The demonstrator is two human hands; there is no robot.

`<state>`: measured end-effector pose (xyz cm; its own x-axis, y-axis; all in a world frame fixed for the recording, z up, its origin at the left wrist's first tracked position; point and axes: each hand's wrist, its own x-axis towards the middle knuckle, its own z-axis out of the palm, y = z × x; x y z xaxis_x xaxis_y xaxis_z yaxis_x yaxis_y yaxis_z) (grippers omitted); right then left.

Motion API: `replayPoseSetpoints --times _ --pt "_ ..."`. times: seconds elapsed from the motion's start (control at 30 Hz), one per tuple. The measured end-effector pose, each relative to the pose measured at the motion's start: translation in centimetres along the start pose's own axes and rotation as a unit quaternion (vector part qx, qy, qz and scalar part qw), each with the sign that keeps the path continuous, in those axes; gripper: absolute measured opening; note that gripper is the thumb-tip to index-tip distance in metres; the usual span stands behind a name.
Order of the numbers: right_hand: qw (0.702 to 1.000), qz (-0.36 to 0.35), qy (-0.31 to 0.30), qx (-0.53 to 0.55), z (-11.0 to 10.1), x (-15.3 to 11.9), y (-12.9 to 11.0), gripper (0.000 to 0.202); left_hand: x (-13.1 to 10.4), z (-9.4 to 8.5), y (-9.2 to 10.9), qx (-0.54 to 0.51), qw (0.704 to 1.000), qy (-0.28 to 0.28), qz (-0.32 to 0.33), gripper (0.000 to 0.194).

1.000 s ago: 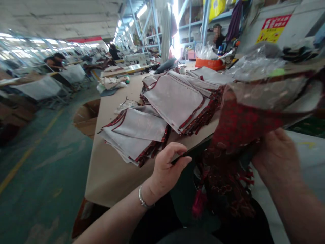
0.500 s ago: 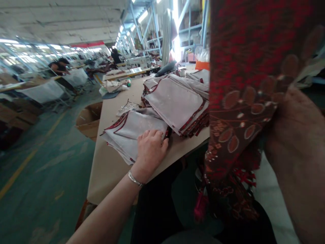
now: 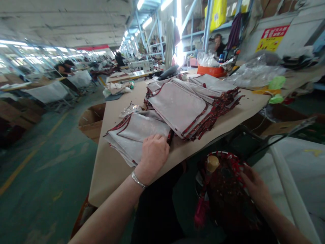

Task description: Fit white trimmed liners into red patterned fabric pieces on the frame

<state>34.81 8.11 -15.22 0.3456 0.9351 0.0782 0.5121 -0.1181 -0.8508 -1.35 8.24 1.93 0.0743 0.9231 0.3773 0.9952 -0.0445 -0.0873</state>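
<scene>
Light-grey fabric pieces (image 3: 134,128) with dark red patterned edging lie in a small stack near the table's front left corner. My left hand (image 3: 154,152), with a bracelet at the wrist, presses on this stack with bent fingers closed on the top piece. Low on the right, beside my lap, my right hand (image 3: 254,183) holds the edge of a dark red and brown patterned cloth (image 3: 228,200). Its fingertips are partly hidden by the cloth. A bigger pile of grey, red-edged pieces (image 3: 180,105) sits just behind the small stack.
The brown-topped table (image 3: 106,173) runs off to the right, with plastic bags (image 3: 259,71) and an orange basin (image 3: 210,70) at the back. An open cardboard box (image 3: 91,128) stands left of it. A white panel (image 3: 297,173) is at my right. Other people work farther away.
My right hand has come down from close before the camera to beside my lap, with the patterned cloth lowered. The fingers of my left hand have curled on the stack.
</scene>
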Motion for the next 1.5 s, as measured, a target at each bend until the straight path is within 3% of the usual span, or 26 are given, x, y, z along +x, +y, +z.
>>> replayPoseSetpoints --times 0.1,0.17,0.23,0.33,0.47,0.7,0.83,0.97,1.07,1.17,1.3,1.5 --pt "0.990 -0.133 0.000 0.040 0.2 -0.4 -7.4 0.036 0.1 -0.4 -0.5 -0.030 0.999 0.007 -0.021 0.021" --pt "0.948 -0.309 -0.010 0.079 0.5 -1.4 -13.2 0.023 0.0 -0.8 -0.6 -0.051 0.998 0.021 -0.030 0.022" --pt "0.893 -0.435 -0.051 0.103 1.3 -2.6 -18.2 0.019 -0.2 -1.1 -0.5 -0.059 0.998 0.031 -0.022 0.020" --pt "0.842 -0.514 -0.108 0.125 3.2 -4.1 -22.2 0.020 -0.4 -1.3 0.1 -0.025 0.999 0.021 -0.002 0.018" --pt "0.831 -0.518 -0.146 0.139 4.9 -5.2 -22.8 0.016 -0.1 -0.9 0.5 0.020 1.000 -0.001 -0.001 0.016" --pt "0.833 -0.514 -0.163 0.125 5.1 -4.8 -22.9 0.014 0.0 -1.5 -1.1 -0.019 1.000 0.001 -0.014 0.018" --pt "0.823 -0.545 -0.154 0.047 6.7 -4.2 -25.2 0.020 -2.1 -2.9 -1.8 -0.045 0.998 0.024 -0.022 0.015" --pt "0.776 -0.603 -0.168 -0.079 9.1 -4.9 -27.5 0.031 -5.1 -3.8 -1.8 -0.078 0.997 0.025 0.004 0.013" --pt "0.746 -0.628 -0.188 -0.117 10.1 -5.9 -28.4 0.024 -6.8 -3.8 -1.7 -0.101 0.994 0.036 0.020 0.014" --pt "0.726 -0.637 -0.245 -0.090 10.0 -6.8 -28.5 0.024 -7.7 -4.0 -1.9 -0.110 0.991 0.072 0.019 0.013" --pt "0.735 -0.609 -0.295 -0.040 9.2 -7.3 -28.1 0.035 -8.3 -4.7 -2.2 -0.100 0.991 0.088 0.021 0.015" --pt "0.720 -0.633 -0.262 -0.111 10.0 -7.4 -27.3 0.008 -8.8 -5.6 -1.7 -0.082 0.992 0.078 0.059 0.016"
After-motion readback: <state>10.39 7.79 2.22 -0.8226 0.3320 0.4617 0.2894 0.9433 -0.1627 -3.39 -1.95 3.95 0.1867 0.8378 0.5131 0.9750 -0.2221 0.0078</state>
